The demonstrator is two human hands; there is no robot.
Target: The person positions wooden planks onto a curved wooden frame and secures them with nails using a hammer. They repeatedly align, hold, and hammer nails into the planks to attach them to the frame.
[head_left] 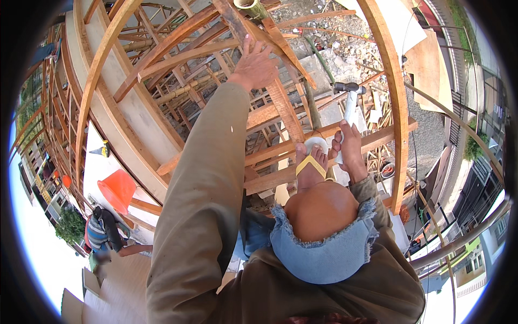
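Note:
My left hand (pixel 256 62) lies on a reddish-brown wooden beam (pixel 232 22) in the upper middle, its fingers stretched along the wood. To the right of my foot, my right hand (pixel 350 148) is wrapped round the pale handle of a hammer (pixel 350 105). The hammer's dark metal head points up, away from me, over the gap between the beams. My foot, in a sandal with a yellow strap (pixel 313 166), stands on the crossing timbers (pixel 259 183) below a bent knee in torn jeans. Both forearms are in brown sleeves.
Beneath the timbers a deep gap shows props and scattered wood scraps. A curved timber (pixel 400 108) rises at right; a bamboo post (pixel 251 6) stands at the top. At left are an orange bucket-like container (pixel 117 190) and another person (pixel 105 232) near a board surface (pixel 118 286).

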